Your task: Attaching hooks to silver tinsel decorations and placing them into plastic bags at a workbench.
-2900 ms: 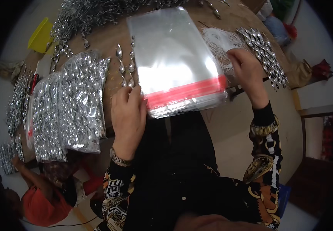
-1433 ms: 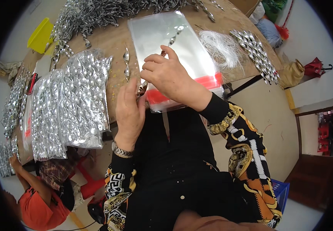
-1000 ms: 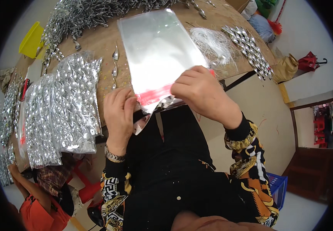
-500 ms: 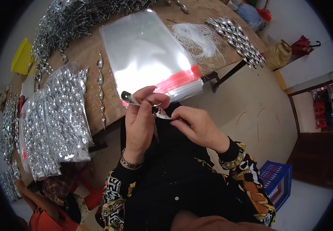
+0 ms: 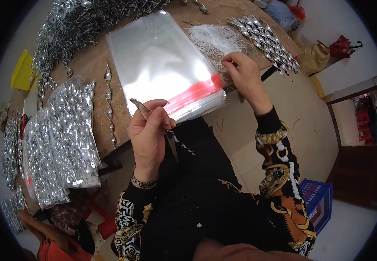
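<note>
My left hand [image 5: 147,137] is closed in a pinch on a shiny silver twisted strip [image 5: 139,105]. One end sticks up past the thumb, and the spiralled tail hangs below the fingers over my dark lap. My right hand [image 5: 248,80] is at the near edge of a loose bundle of white strings [image 5: 214,38], with thumb and forefinger pressed together. Whether a string is between those fingertips is too fine to see. Between and beyond the hands lies a stack of clear plastic bags [image 5: 147,54] with a red band at the near end.
A single twisted strip [image 5: 109,98] lies left of the bags. Packed bags of strips [image 5: 62,139] cover the table's left side, with a silver heap [image 5: 75,35] behind. More strips [image 5: 264,43] lie far right. A co-worker's arm [image 5: 45,228] shows lower left; a blue crate [image 5: 317,200] stands right.
My right hand has let go of the silver strip and moved up and right to the white strings. My left hand keeps the strip, whose tail now hangs down.
</note>
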{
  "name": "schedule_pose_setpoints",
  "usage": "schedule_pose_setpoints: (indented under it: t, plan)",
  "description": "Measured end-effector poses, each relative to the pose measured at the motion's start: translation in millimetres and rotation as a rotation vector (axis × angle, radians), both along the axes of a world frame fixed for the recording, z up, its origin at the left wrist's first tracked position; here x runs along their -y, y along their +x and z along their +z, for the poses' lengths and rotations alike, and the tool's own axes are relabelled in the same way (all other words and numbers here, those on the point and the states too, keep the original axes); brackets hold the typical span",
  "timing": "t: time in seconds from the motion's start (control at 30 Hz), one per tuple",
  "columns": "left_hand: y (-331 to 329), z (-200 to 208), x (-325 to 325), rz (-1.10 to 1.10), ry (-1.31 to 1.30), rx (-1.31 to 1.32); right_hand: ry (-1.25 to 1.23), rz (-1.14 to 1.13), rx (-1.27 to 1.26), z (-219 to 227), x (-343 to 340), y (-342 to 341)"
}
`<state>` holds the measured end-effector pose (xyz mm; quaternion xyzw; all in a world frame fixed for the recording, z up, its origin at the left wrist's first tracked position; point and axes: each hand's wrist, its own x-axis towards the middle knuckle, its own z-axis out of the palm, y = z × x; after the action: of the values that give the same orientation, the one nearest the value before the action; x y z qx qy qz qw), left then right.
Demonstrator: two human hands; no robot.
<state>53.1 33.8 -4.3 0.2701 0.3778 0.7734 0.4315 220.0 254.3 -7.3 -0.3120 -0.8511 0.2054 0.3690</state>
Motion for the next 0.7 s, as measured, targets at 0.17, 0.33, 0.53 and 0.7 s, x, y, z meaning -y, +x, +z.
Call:
schedule_pose_setpoints:
  t: [0.17,0.33,0.53,0.7]
  plan:
    - [1.7,-6.3,-1.1,0.011,-0.110,-0.129,0.121,-0.068,0.196,-14.7,-28.1,-16.2]
    - [2.1,-15.6,-2.7,0.002,-0.117,-0.078,0.055,-0.158,0.332,-11.1,-27.0,-34.3]
    - [1.3,-15.7,-3.2,-0.029,-0.184,-0.086,0.088,-0.172,0.335,-25.6,-43.3,-33.9]
    - [-0.5,-16.1,-6.9,-0.027,-0.176,-0.070,-0.027,-0.122,0.245,-18.0,-48.3,-27.7]
